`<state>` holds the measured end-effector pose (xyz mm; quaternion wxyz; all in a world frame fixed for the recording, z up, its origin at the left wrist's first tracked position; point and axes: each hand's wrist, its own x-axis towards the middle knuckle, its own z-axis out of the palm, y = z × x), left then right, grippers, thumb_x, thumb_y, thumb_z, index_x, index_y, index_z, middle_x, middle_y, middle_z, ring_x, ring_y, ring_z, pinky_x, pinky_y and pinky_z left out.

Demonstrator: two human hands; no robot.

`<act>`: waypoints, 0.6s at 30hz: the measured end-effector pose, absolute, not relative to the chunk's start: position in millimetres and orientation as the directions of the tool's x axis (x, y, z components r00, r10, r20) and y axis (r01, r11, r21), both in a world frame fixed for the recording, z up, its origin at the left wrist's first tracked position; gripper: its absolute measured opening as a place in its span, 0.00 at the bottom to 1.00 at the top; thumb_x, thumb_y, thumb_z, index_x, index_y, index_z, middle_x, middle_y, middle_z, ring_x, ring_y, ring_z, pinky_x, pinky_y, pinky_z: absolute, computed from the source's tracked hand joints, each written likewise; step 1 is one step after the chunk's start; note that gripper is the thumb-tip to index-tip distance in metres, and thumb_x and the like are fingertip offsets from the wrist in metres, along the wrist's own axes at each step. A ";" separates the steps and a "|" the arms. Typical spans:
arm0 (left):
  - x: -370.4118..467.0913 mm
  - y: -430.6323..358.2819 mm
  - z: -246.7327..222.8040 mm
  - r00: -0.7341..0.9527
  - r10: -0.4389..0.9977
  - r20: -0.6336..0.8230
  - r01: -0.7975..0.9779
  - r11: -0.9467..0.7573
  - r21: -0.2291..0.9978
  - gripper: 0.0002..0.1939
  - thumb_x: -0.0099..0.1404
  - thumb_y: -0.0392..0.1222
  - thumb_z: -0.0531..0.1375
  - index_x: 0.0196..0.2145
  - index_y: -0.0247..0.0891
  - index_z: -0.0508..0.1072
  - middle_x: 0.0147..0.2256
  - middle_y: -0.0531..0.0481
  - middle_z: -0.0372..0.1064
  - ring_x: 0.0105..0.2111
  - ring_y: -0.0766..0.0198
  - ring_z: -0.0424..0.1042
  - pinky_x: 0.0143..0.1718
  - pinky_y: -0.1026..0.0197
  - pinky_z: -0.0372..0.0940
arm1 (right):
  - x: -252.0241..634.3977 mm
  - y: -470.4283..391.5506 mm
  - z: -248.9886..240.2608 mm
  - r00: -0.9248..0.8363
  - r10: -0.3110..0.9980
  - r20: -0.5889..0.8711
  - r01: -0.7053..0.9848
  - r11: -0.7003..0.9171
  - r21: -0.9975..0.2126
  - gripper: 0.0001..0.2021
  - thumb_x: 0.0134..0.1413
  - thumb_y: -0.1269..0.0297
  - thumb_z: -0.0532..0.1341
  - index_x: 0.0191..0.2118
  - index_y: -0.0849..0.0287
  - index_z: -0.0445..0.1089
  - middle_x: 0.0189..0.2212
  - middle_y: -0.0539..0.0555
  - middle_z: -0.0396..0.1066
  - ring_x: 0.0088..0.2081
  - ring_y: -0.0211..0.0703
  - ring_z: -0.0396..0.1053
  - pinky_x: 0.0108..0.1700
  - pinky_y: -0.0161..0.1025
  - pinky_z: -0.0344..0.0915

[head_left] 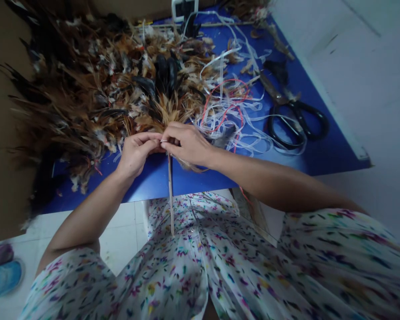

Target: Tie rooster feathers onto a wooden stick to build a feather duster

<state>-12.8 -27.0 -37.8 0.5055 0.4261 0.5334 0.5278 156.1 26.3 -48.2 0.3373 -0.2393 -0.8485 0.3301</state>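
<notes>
- My left hand (135, 153) has its thumb and forefinger pinched together at the base of a feather bunch (169, 109), though my fingers hide just what is between the tips
- My right hand (183, 142) meets it from the right, fingers curled, thumb and forefinger pinching at that same base; a pale strand (164, 141) seems to show there, too small to be sure of
- The feather bunch fans out just on the far side of my fingers, golden brown; dark plumes (166, 73) rise beyond it, and I cannot tell whether they belong to it or to the pile
- A thin stick (171, 195) runs near from under my hands, past the table edge, towards my lap
- I judge the whole thing light: stick stiff but easily snapped, feathers soft, slippery and quick to bend, so I would grip where quills and stick meet, pressing lightly and leaving the vanes free
- To the right lie a tangle of clear ribbon (253, 138), a red cord (242, 113) and black-handled scissors (286, 142)
- To the left and far, a feather pile (86, 84) covers much of the blue table (146, 186), with cardboard (3, 178) at its left
</notes>
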 end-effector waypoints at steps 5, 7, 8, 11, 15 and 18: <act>-13.2 -27.4 -39.3 -0.120 0.990 -0.080 -0.072 0.071 0.995 0.13 0.46 0.41 0.73 0.31 0.34 0.81 0.26 0.49 0.78 0.26 0.63 0.77 0.35 0.59 0.76 | 160.5 29.6 -40.5 -0.559 0.752 0.351 0.222 0.543 -0.810 0.03 0.52 0.68 0.59 0.31 0.61 0.67 0.30 0.51 0.68 0.32 0.36 0.63 0.39 0.37 0.59; -13.7 -27.2 -40.4 -0.118 0.990 -0.079 -0.072 0.071 0.995 0.15 0.46 0.42 0.74 0.31 0.34 0.81 0.26 0.49 0.78 0.26 0.63 0.77 0.35 0.59 0.76 | 161.6 29.5 -38.7 -0.527 0.788 0.317 0.241 0.497 -0.834 0.03 0.52 0.67 0.59 0.30 0.61 0.66 0.28 0.50 0.69 0.31 0.35 0.62 0.38 0.36 0.58; -13.9 -27.1 -41.0 -0.119 0.990 -0.079 -0.069 0.071 0.995 0.15 0.45 0.43 0.75 0.31 0.34 0.81 0.26 0.49 0.77 0.26 0.63 0.77 0.35 0.59 0.76 | 161.6 29.3 -38.7 -0.517 0.800 0.304 0.240 0.476 -0.846 0.03 0.51 0.67 0.59 0.30 0.61 0.66 0.28 0.50 0.69 0.30 0.35 0.62 0.37 0.36 0.58; -14.0 -26.8 -42.4 -0.129 0.989 -0.073 -0.040 0.069 0.997 0.19 0.43 0.45 0.76 0.31 0.33 0.80 0.26 0.48 0.77 0.26 0.62 0.78 0.36 0.57 0.76 | 159.6 29.5 -41.8 -0.489 0.826 0.281 0.204 0.422 -0.883 0.03 0.49 0.67 0.59 0.29 0.60 0.65 0.27 0.49 0.69 0.29 0.35 0.63 0.35 0.35 0.58; -13.1 -26.4 -43.3 -0.142 0.988 -0.063 0.017 0.066 0.998 0.21 0.43 0.48 0.76 0.31 0.33 0.79 0.26 0.48 0.77 0.26 0.62 0.78 0.35 0.58 0.76 | 157.3 30.9 -46.3 -0.505 0.828 0.244 0.126 0.351 -0.928 0.06 0.48 0.64 0.62 0.31 0.61 0.66 0.26 0.48 0.69 0.28 0.33 0.64 0.32 0.34 0.59; -12.0 -25.8 -43.9 -0.170 0.985 -0.041 0.056 0.051 0.997 0.22 0.41 0.50 0.76 0.30 0.33 0.79 0.26 0.49 0.77 0.25 0.64 0.77 0.34 0.59 0.75 | 157.5 31.6 -46.9 -0.550 0.800 0.239 0.113 0.355 -0.928 0.12 0.46 0.61 0.66 0.35 0.63 0.69 0.28 0.49 0.70 0.28 0.33 0.64 0.32 0.34 0.59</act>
